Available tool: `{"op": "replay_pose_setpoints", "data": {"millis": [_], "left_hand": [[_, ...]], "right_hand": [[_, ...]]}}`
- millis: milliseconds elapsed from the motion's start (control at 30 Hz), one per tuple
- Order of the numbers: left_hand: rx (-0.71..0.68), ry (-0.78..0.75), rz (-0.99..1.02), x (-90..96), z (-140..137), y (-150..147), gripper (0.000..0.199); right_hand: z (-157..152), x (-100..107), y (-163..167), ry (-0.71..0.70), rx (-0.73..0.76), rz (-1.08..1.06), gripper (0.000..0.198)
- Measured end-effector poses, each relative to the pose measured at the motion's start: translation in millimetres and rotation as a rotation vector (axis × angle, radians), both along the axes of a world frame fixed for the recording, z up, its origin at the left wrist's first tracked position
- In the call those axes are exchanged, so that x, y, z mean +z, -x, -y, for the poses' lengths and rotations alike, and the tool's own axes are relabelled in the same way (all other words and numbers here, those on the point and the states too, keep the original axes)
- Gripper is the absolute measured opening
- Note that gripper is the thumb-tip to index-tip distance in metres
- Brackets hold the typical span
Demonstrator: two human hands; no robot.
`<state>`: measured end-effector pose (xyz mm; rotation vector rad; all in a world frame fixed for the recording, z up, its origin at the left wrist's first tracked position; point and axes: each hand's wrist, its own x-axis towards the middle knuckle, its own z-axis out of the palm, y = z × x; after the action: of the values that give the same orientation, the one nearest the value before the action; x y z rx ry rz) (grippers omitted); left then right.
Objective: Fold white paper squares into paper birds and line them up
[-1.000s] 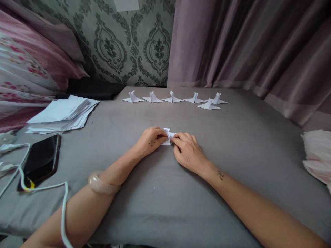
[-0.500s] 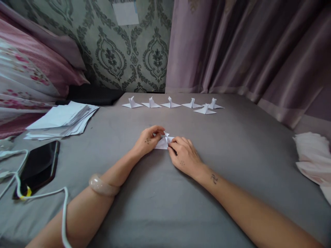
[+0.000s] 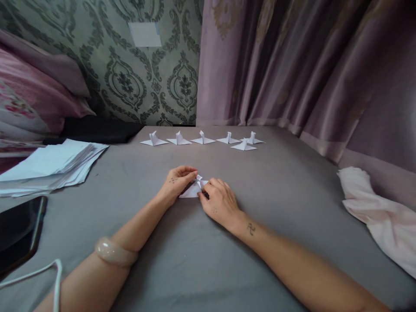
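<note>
A small white folded paper figure (image 3: 191, 190) lies on the grey cloth between my hands. My left hand (image 3: 178, 182) pinches its raised upper fold between thumb and fingers. On the figure's right side, my right hand (image 3: 221, 199) is closed, thumb and index finger gripping the paper near the centre crease. My fingers hide part of its right half. Farther back stands a row of several finished-looking white folded paper figures (image 3: 203, 138), each with flat pointed sides and an upright middle.
A stack of white paper sheets (image 3: 48, 167) lies at the left, with a black phone (image 3: 22, 229) and a white cable (image 3: 58, 277) nearer me. Behind the stack is a dark flat item (image 3: 100, 129). Pale crumpled cloth (image 3: 377, 212) lies right. Curtains (image 3: 253, 65) hang behind.
The camera view has turned right and tilted up slightly, so everything sits farther left and lower. Both hands stay on the paper figure, with the left fingers still at its upper fold.
</note>
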<state>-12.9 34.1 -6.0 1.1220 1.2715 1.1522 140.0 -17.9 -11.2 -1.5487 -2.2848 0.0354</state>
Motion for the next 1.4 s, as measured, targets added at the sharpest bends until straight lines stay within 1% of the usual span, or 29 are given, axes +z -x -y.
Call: {"op": "replay_pose_setpoints", "data": {"millis": [67,167,233,300,433,533,633,800,967,1100,1233,1400], "left_hand": [[0.041,-0.019,0.001,-1.3,0,1,0.046],[0.161,-0.046,-0.011,-4.1,-2,7,0.051],[0.244,-0.056,-0.001,-6.6,-4,13,0.051],[0.292,-0.048,0.033,-9.1,-7,19,0.050],[0.292,-0.017,0.097,-11.7,-10,25,0.047],[0.262,-0.010,0.085,-11.2,-10,23,0.047],[0.243,0.006,0.069,-10.7,-9,22,0.046],[0.231,0.003,0.048,-11.6,-10,23,0.046],[0.230,0.004,0.034,-11.4,-11,23,0.049],[0.228,0.010,0.032,-11.4,-11,25,0.052],[0.225,0.005,0.042,-12.6,-12,27,0.050],[0.203,0.001,0.042,-13.0,-14,30,0.048]], "right_hand": [[3,2,2,0.002,-0.032,0.026,0.017],[-2,7,4,0.051,-0.054,0.060,0.020],[-18,11,3,0.099,-0.065,0.072,0.023],[-43,16,0,0.129,-0.152,0.054,0.025],[-105,21,-8,0.107,-0.399,-0.021,0.029],[-140,18,-12,0.095,-0.483,-0.027,0.033],[-160,13,-13,0.094,-0.532,-0.032,0.034],[-177,4,-11,0.092,-0.554,-0.043,0.033],[-180,-2,-9,0.094,-0.554,-0.062,0.034],[-170,-3,-13,0.101,-0.515,-0.075,0.034],[-144,-1,-23,0.110,-0.393,-0.084,0.030],[-93,-2,-34,0.142,-0.160,-0.088,0.028]]}}
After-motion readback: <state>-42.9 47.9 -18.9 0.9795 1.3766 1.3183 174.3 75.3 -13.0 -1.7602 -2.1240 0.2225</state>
